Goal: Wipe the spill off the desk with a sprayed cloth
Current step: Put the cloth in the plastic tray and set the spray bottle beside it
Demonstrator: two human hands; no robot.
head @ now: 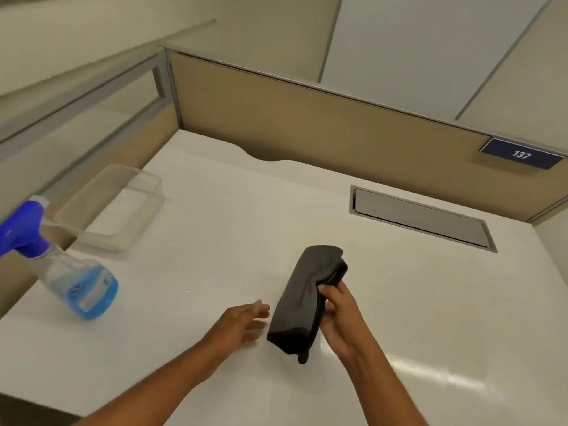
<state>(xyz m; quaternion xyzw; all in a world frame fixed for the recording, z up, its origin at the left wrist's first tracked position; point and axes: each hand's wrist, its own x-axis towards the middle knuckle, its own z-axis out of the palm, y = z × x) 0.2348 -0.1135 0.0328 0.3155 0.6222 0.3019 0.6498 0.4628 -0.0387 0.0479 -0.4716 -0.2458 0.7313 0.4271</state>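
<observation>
A white desk (215, 241) fills the view, seen from above, boxed in by tan partition panels (307, 124) along its far edge and left side. Near the desk's middle, the right hand (341, 318) is closed around one folded dark grey cloth (307, 299), thumb and fingers pinching its right edge; the cloth hangs tilted, its lower end close to the desk surface — whether it touches cannot be told. The left hand (246, 321) sits just left of the cloth, fingers spread and loose, holding nothing.

Well left of the cloth, at the desk's left edge, stands one clear spray bottle (76, 281) with blue liquid and a blue trigger head. Beyond the bottle, toward the far left corner, lies one clear plastic container (113, 207). Far right of the cloth, a grey recessed flap (421, 216) is set into the desk — one only. One dark sign reading 137 (522, 153) hangs on the far partition. Between bottle and cloth, and in front of both hands, the surface lies open. No spill can be made out.
</observation>
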